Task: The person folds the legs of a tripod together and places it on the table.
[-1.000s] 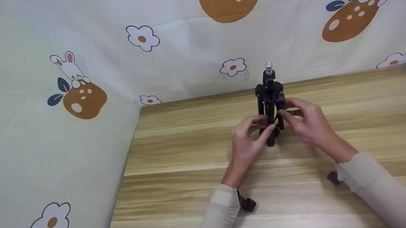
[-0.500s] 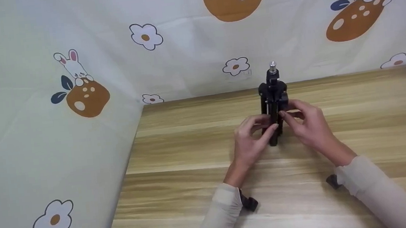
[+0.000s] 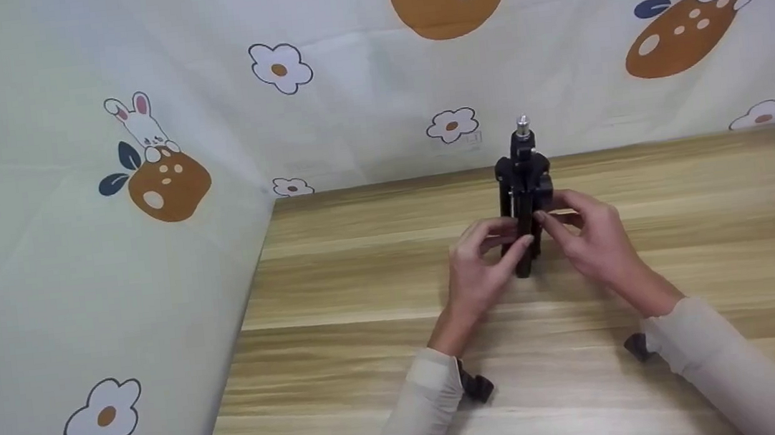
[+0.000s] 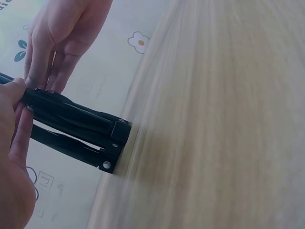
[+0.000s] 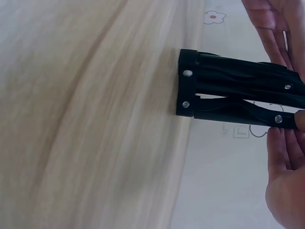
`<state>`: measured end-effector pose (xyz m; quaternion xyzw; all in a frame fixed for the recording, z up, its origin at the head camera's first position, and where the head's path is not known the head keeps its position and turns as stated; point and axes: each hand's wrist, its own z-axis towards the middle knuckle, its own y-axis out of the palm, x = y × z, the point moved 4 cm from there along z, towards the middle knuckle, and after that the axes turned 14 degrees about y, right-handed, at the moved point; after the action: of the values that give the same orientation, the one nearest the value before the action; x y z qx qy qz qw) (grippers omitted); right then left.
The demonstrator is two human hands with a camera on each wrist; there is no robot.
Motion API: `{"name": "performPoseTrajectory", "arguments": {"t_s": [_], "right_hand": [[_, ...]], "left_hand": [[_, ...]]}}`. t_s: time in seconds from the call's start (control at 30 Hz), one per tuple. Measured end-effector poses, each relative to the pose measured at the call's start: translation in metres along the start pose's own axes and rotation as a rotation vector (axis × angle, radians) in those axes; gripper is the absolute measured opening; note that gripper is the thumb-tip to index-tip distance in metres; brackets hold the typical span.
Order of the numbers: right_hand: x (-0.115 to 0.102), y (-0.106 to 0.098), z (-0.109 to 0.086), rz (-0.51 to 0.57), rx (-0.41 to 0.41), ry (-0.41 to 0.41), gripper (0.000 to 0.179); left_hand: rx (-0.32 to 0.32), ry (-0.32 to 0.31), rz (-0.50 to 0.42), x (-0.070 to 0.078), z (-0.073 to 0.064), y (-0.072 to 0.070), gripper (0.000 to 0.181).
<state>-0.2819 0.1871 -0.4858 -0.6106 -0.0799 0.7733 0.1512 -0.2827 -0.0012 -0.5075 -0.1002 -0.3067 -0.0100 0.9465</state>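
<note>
A small black tripod (image 3: 523, 181) with a silver screw on top stands upright on the wooden table, its legs folded close together. My left hand (image 3: 475, 266) pinches a front leg between thumb and fingers. On the other side, my right hand (image 3: 591, 239) holds another leg the same way, below the side knob. In the left wrist view the tripod's foot end (image 4: 114, 143) meets the tabletop. The right wrist view shows riveted black legs (image 5: 238, 81) with a narrow gap between them. Parts of the legs are hidden behind my fingers.
The wooden tabletop (image 3: 372, 349) spreads around the tripod. Behind it hangs a pale cloth (image 3: 347, 106) printed with oranges, rabbits and flowers, which also runs down the left side. Black wrist mounts (image 3: 477, 387) stick out beneath both sleeves.
The head view has shifted slightly, so everything sits a little further right. The gap between the tripod's front and right legs looks narrower. Both hands keep their hold.
</note>
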Motion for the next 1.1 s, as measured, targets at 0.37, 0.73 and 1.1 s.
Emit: {"name": "performPoseTrajectory", "arguments": {"t_s": [0.37, 0.73, 1.1], "right_hand": [[0.009, -0.003, 0.001, -0.010, -0.087, 0.054, 0.030], [0.032, 0.009, 0.000, -0.095, -0.340, 0.192, 0.049], [0.037, 0.015, -0.005, -0.210, -0.447, 0.201, 0.040]], "left_hand": [[0.006, -0.067, -0.030, 0.002, 0.003, -0.002, 0.028], [0.085, -0.024, -0.020, 0.011, 0.037, -0.024, 0.026], [0.021, 0.042, 0.037, 0.044, 0.098, -0.037, 0.042]]}}
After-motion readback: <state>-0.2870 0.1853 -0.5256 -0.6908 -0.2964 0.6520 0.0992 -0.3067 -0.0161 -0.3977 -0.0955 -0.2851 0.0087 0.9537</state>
